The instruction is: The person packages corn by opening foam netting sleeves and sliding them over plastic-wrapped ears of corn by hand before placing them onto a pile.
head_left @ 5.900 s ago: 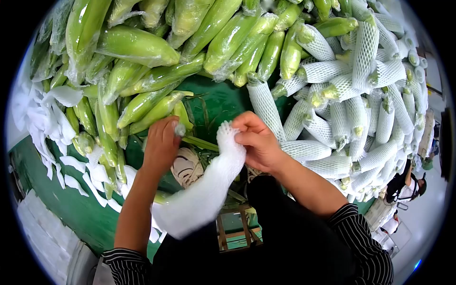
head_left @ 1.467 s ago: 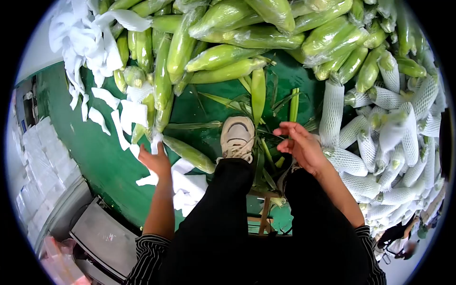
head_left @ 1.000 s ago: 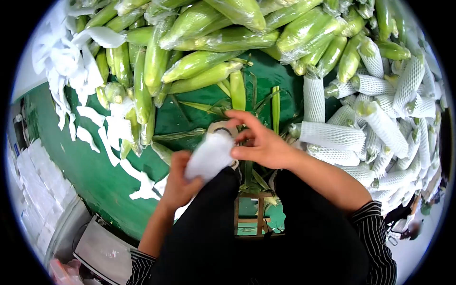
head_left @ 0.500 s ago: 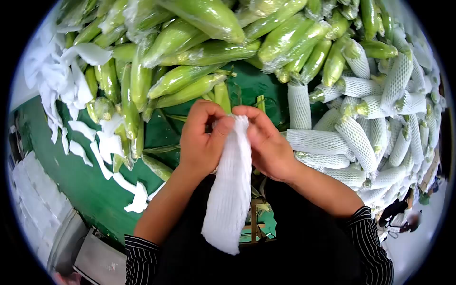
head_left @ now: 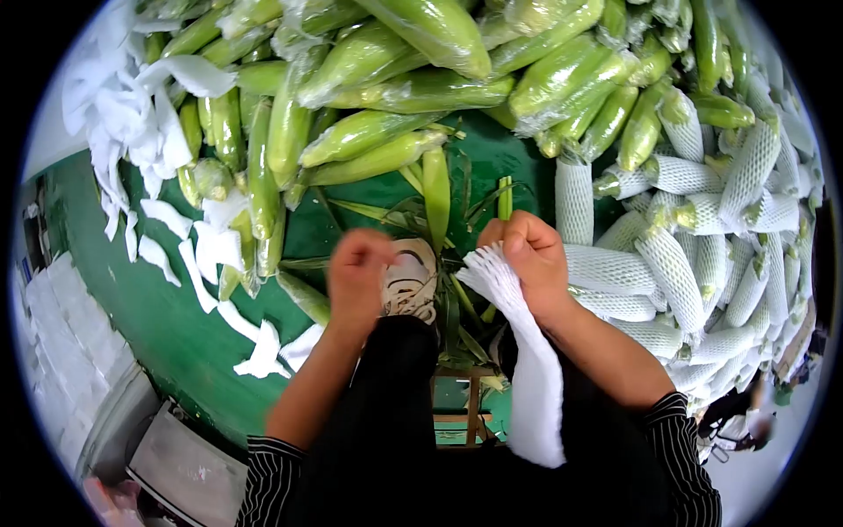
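White foam sleeve [head_left: 536, 386] hanging from the right hand [head_left: 531, 262]

With fingers folded tight, the right hand is gripping the sleeve near its splayed, fringed end, while the rest is drooping down over the dark trousers [head_left: 393, 395]. The left hand [head_left: 360, 272] is hovering apart from the sleeve, near a shoe [head_left: 412, 281], its fingers curling inward; blur is hiding the fingertips, so I cannot tell whether it is holding anything. Past the hands, green husk leaves [head_left: 436, 200] are lying on the green floor [head_left: 189, 351]. Toward the left, white foam scraps [head_left: 260, 353] are lying near a single ear of corn [head_left: 304, 297]. Farther out, netted ears [head_left: 669, 268] are lying heaped on the right, and film-wrapped corn [head_left: 413, 90] is filling the far side, with loose white foam [head_left: 132, 114] draping at the far left.
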Tool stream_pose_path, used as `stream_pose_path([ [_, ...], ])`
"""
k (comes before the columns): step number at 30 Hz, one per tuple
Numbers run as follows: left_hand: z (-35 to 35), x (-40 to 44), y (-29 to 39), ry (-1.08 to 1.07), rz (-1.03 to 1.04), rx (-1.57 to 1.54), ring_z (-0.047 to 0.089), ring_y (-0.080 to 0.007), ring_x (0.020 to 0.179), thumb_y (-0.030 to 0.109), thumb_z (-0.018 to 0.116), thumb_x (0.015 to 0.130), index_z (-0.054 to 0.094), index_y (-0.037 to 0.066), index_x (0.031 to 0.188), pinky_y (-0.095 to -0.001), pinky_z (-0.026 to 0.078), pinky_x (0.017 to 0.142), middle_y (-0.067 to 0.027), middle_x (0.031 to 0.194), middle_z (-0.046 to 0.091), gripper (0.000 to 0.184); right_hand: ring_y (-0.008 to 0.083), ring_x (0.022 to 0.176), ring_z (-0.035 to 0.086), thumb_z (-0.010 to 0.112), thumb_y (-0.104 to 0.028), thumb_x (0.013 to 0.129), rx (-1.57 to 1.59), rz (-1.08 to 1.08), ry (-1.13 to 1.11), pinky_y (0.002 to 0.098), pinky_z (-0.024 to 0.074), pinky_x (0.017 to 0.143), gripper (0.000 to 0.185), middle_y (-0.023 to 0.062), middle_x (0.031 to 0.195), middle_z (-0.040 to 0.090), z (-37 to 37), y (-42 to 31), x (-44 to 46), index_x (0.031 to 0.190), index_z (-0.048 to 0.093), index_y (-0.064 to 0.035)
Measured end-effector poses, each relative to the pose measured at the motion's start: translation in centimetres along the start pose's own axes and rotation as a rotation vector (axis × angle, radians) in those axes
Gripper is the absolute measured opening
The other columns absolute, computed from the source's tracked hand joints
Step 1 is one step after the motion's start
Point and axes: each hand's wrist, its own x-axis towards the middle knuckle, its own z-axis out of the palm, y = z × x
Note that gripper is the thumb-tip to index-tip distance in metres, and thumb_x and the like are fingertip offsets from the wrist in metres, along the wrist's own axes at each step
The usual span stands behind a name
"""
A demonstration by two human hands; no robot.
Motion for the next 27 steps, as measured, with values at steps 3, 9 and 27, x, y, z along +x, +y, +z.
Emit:
stream_pose_path([
  [3,-11.2,-1.2,-6.0,0.858,-0.102,0.684,0.056,-0.0258,0.088,0.019,0.072,0.089,0.058,0.0,0.095,-0.0368,0.047,0.08,-0.0144,0.096,0.058,0.024,0.0065,0.059,0.039,0.067,-0.01,0.095,0.097,0.054,-0.007,0.0251,0.0333,0.053,0.035,-0.0018,0.067,0.047,-0.7,-0.3,0.4,0.072,0.04,-0.012],
  [9,-19.0,-2.4,-12.8,0.6,-0.031,1.107,0.054,-0.0396,0.114,0.013,0.068,0.088,0.05,-0.002,0.13,-0.0433,0.043,0.097,-0.025,0.122,0.054,0.048,0.0096,0.072,0.063,0.063,-0.018,0.099,0.201,0.267,0.001,0.0246,0.0501,0.063,0.029,0.0019,0.083,0.066,-1.9,-0.2,0.3,0.126,0.062,-0.0085],
  [27,8.9,2.4,8.0,-0.348,0.837,1.221,0.052,-0.0305,0.101,0.011,0.07,0.071,0.069,0.012,0.1,-0.0435,0.045,0.088,-0.0068,0.135,0.056,0.029,0.017,0.098,0.066,0.066,-0.002,0.089,0.236,0.341,0.018,0.028,0.0528,0.085,0.033,0.0088,0.112,0.068,-0.1,-6.3,1.0,0.121,0.061,-0.0042],
])
